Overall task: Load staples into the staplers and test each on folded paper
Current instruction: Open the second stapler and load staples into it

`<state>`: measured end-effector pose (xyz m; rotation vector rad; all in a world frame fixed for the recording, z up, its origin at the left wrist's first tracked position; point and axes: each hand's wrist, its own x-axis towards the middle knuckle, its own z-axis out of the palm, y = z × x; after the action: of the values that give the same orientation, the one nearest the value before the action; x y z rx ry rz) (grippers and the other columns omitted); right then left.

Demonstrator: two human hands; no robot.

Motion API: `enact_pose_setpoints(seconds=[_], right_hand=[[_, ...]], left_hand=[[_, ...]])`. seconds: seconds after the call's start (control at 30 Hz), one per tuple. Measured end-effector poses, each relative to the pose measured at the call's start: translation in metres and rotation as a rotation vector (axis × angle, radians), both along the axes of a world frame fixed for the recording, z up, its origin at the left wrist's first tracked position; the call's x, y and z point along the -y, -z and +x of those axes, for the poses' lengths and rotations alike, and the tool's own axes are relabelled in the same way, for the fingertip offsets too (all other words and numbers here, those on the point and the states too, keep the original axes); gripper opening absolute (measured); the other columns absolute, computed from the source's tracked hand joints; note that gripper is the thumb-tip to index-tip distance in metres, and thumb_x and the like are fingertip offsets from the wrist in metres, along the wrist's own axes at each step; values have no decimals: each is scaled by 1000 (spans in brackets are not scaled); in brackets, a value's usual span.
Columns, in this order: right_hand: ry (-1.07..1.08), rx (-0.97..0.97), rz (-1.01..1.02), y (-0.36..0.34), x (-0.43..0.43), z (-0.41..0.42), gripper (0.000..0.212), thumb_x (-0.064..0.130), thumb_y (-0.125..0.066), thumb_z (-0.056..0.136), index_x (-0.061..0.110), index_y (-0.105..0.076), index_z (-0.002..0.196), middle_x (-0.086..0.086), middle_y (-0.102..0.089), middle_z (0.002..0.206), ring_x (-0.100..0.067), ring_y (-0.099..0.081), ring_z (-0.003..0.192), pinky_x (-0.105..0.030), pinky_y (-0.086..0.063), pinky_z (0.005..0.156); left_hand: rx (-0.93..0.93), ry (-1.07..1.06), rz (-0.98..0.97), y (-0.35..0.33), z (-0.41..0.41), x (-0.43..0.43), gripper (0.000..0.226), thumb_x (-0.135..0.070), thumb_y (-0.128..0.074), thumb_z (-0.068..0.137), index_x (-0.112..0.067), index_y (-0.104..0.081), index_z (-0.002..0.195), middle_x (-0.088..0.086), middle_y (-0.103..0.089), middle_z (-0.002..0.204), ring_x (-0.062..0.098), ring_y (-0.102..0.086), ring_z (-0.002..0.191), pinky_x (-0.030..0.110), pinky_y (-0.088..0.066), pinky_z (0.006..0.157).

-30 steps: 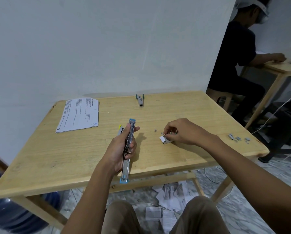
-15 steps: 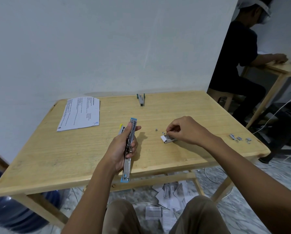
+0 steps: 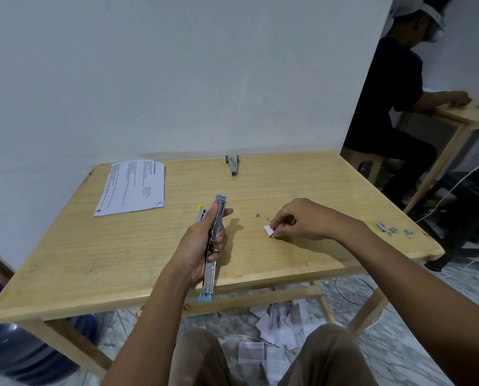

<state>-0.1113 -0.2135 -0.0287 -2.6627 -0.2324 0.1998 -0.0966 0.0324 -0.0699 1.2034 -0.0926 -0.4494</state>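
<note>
Yellow stapler (image 3: 201, 215) mostly behind left hand (image 3: 198, 247).

The left hand (image 3: 196, 246) grips an opened blue stapler (image 3: 209, 274) above the surface (image 3: 302, 176), its metal rail facing up. The right hand (image 3: 305, 220) pinches a small white box (image 3: 268, 230) lying on the surface. A yellow stapler (image 3: 201, 214) lies just behind the left hand, a green stapler (image 3: 233, 166) near the far edge, printed sheets (image 3: 132, 188) far left, and staple strips (image 3: 394, 229) near the right edge. Paper scraps (image 3: 277, 321) litter the floor.
</note>
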Motion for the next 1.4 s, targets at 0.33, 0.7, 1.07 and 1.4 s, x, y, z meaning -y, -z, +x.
enact_pose_setpoints(seconds=[0.33,0.7,1.07,1.4], right_hand=[[18,72,-1,1,6,10,17,39,-72,86,28,-75,99,14,-66,94,-1,-60,87,-21,-46,71],[36,121,85,14,6,4,15,34,-68,90,26,-74,101,13,-72,97,-2,-64,89,-24,-50,76],[92,178,134,19,7,5,10,33,-77,82,25,-77,87,11,-74,86,-1,-64,80,-12,-45,65],[55,127,80,17,5,7,13,37,-72,86,25,-73,90,16,-68,85,0,-59,76,-16,-39,62]], left_hand=[[2,7,4,1,1,-1,49,-54,-50,95,-14,-64,119,1,-36,58,11,-27,46,20,-21,33],[13,15,11,3,3,-1,48,-54,-48,96,-14,-64,118,0,-36,57,9,-27,44,20,-19,33],[16,11,19,2,2,-1,49,-54,-49,96,-14,-65,118,0,-36,57,11,-26,47,21,-18,35],[11,7,12,1,0,0,48,-53,-49,96,-13,-65,116,0,-36,56,10,-26,44,21,-18,34]])
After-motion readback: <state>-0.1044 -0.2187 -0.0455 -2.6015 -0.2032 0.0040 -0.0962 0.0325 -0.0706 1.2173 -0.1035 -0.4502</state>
